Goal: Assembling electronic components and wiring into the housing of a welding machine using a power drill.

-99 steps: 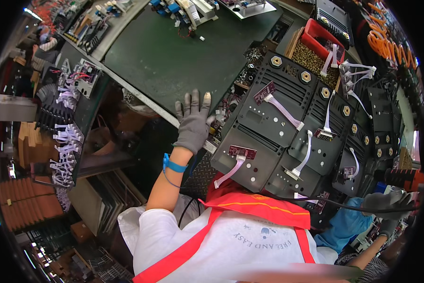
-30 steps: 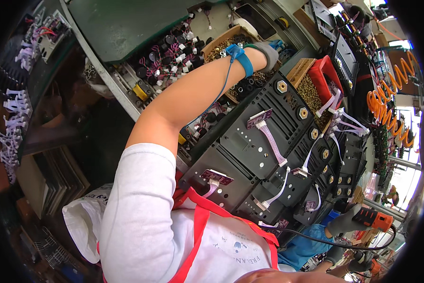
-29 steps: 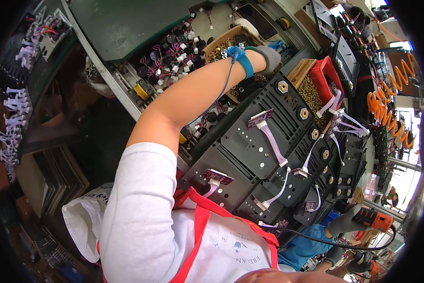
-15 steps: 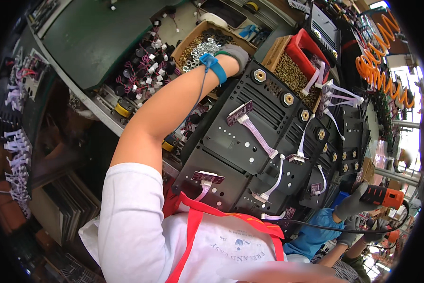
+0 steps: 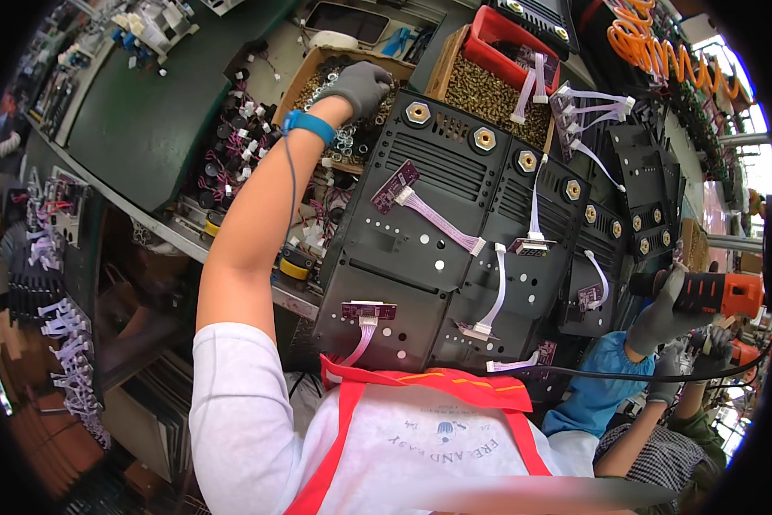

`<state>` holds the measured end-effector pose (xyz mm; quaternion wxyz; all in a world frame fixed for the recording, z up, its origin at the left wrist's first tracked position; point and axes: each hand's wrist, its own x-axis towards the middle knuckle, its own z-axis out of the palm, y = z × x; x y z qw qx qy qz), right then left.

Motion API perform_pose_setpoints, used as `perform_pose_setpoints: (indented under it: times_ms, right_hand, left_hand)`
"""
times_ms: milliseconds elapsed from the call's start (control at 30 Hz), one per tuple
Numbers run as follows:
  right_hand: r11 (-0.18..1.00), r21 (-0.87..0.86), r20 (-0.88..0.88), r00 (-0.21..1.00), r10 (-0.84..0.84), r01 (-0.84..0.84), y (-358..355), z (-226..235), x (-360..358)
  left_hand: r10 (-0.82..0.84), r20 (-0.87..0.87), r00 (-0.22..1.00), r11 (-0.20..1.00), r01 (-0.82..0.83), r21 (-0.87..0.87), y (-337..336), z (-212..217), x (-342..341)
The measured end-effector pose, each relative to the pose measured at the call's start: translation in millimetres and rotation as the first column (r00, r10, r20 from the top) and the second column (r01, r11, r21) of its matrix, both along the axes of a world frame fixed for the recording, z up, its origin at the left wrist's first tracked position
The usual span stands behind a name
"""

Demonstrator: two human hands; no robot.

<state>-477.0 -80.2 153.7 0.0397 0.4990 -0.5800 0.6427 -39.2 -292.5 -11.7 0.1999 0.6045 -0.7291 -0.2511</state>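
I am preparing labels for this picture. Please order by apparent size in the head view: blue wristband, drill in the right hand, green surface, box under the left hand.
1. Green surface
2. Box, partly covered
3. Drill
4. Blue wristband

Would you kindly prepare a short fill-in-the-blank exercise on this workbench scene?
1. The left hand is at a cardboard box and wears a glove coloured ____.
2. The wristband on that arm is ____.
3. The right hand grips a black-and-____ power tool.
4. In the picture, the coiled hose lies to the ____ of the red bin.

Missing words: gray; blue; orange; right.
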Motion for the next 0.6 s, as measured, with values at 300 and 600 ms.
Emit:
perform_pose_setpoints:
  times_ms: [300,600]
  right_hand:
    - [1.000,-0.011,-0.029,1.000,-0.003,0.002,2.2,-4.0,-6.6]
    - [0.998,0.011,0.045,0.997,0.061,-0.061,-1.5,0.4,18.3]
  left_hand:
    - [0.674,-0.738,0.040,0.695,0.304,0.652,31.7,16.1,40.1]
    - [0.593,-0.801,0.079,0.782,0.180,0.597,81.0,56.7,26.4]
